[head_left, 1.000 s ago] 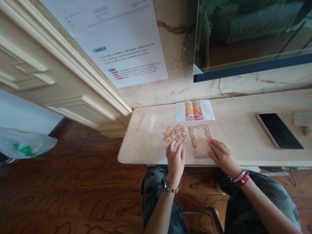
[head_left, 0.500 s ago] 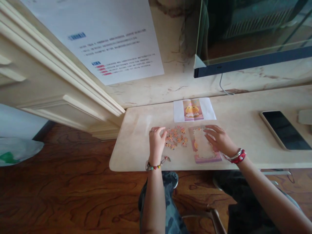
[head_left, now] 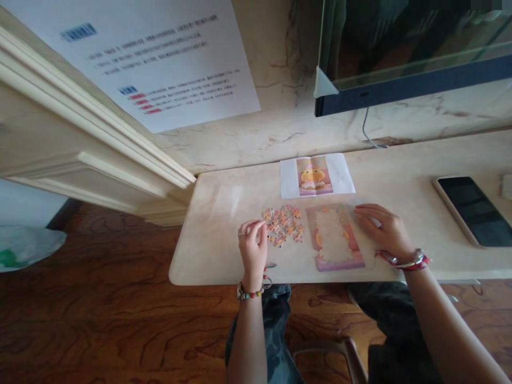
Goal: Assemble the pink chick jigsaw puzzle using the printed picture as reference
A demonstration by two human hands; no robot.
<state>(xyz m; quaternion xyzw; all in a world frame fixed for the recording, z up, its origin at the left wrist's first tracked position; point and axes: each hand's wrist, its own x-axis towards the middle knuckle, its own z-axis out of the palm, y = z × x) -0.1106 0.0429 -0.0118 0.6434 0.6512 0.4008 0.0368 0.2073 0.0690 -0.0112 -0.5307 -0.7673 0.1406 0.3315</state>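
Observation:
A loose heap of small orange and pink jigsaw pieces (head_left: 285,226) lies on the pale tabletop. At its left edge is my left hand (head_left: 253,245), thumb and fingertips pinched together; whatever may be between them is too small to make out. Right of the heap lies a partly assembled jigsaw (head_left: 320,261), its pink and orange border joined around a bare middle. My right hand (head_left: 386,226) is just beyond the jigsaw's right side, palm down and low over the table, fingers stretched out. Behind both, a white sheet (head_left: 340,173) shows a printed picture of a yellow character.
A phone (head_left: 472,208) lies on the table (head_left: 404,186) to the right. A dark-framed screen (head_left: 400,85) hangs over the back, with a cable (head_left: 365,130) below it. A printed notice (head_left: 208,90) is on the wall. A plastic bag (head_left: 30,248) is at far left.
My right hand has moved right, off the jigsaw's right part to beside it. My left hand's fingers have drawn closer together at the heap's edge. The view has shifted slightly.

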